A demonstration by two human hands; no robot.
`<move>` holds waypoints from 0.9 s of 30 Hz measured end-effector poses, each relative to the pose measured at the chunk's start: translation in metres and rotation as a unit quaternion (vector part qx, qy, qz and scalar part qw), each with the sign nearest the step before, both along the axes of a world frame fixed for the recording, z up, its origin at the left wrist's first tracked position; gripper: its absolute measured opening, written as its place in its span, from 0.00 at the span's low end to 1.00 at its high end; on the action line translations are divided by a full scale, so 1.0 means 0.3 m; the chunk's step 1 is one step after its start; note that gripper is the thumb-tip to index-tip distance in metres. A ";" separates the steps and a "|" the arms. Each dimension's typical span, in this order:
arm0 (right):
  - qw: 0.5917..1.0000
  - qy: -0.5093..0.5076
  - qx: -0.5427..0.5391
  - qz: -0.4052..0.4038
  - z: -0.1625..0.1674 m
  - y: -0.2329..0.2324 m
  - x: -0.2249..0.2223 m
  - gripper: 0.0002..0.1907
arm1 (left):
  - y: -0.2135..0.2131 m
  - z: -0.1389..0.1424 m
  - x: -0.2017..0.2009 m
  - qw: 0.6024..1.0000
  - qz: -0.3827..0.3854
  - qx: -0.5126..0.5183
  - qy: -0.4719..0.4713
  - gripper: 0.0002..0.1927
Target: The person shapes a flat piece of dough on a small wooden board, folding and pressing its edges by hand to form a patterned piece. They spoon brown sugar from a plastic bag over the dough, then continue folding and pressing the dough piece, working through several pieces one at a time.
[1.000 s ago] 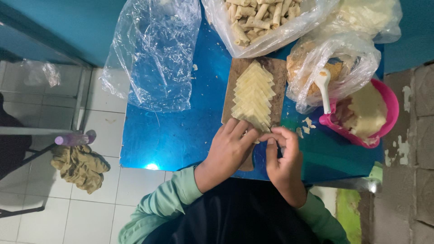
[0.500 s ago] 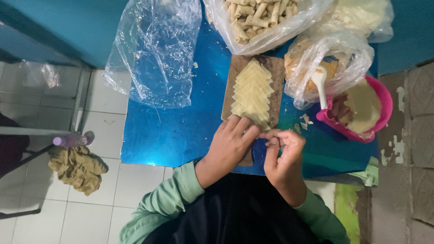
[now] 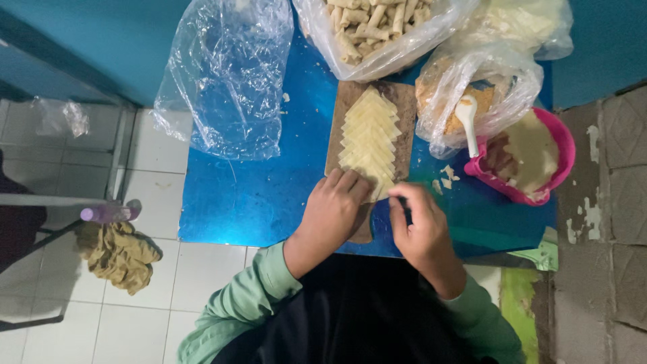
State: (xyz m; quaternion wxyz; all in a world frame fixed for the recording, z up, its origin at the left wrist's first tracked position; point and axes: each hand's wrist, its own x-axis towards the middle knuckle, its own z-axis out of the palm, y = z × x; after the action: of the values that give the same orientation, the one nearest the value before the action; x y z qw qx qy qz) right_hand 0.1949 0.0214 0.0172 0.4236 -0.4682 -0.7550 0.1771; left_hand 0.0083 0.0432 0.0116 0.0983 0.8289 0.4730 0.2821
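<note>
blue table (image 3: 249, 195), rolls in clear bag (image 3: 377, 34), batter in pink bowl (image 3: 539, 162); hands together at wrappers (image 3: 367, 138)

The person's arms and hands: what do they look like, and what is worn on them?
Both hands are bare: the left hand and the right hand have no gloves, and no rings or watch can be seen. Each arm has a long, light green sleeve with a ribbed cuff ending at the wrist. A dark garment covers the chest between them.

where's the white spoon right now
In the head view, the white spoon stands upper right, its bowl in the crumb bag, its handle running down to the pink bowl, right of the wooden board.
</note>
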 end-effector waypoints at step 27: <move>0.984 -0.124 -0.087 -0.091 -0.062 0.112 -0.028 0.08 | 0.122 -0.025 -0.007 0.979 -0.028 -0.156 -0.129 0.07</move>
State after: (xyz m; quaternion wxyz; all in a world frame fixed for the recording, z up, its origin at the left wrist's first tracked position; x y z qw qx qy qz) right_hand 0.1864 0.0551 -0.0012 0.2986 -0.5886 -0.7376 0.1427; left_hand 0.0063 0.0799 0.0041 0.2945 0.7729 0.4714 0.3061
